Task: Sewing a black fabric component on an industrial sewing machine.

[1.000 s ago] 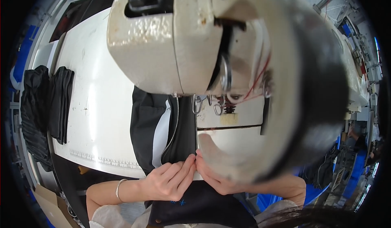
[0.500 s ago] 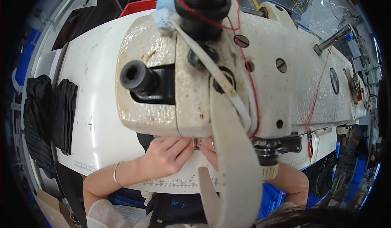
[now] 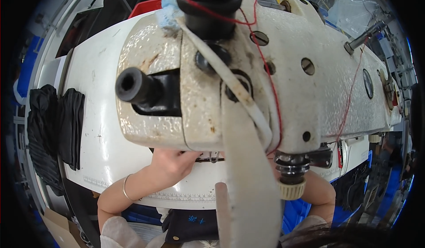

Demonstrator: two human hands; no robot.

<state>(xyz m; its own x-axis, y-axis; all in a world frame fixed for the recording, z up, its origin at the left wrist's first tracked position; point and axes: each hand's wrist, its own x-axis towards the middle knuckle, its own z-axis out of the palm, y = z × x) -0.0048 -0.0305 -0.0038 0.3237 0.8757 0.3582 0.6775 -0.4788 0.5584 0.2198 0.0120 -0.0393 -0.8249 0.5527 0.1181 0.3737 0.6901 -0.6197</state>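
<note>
A worn white sewing machine head (image 3: 283, 79) fills most of the view and hides the work beneath it. My left hand (image 3: 170, 161) reaches under its lower edge onto the white table (image 3: 97, 115); a thin bracelet (image 3: 126, 188) sits on the wrist. The fingertips are hidden by the machine, beside a thin dark strip of fabric (image 3: 208, 159). Only my right forearm (image 3: 321, 190) shows, below the machine at the right, and its hand is hidden behind the machine body. Red thread (image 3: 349, 99) runs down the machine's side.
A stack of black fabric pieces (image 3: 53, 124) lies on the table's far left. A red bin (image 3: 146, 6) stands behind the machine. A cream strap (image 3: 248, 190) hangs down in front, next to a ribbed knob (image 3: 292, 188). A cardboard box (image 3: 57, 228) stands at the lower left.
The view has swung down over the machine head, which now covers the black fabric and both sets of fingertips that were pinching it by the needle a second ago.
</note>
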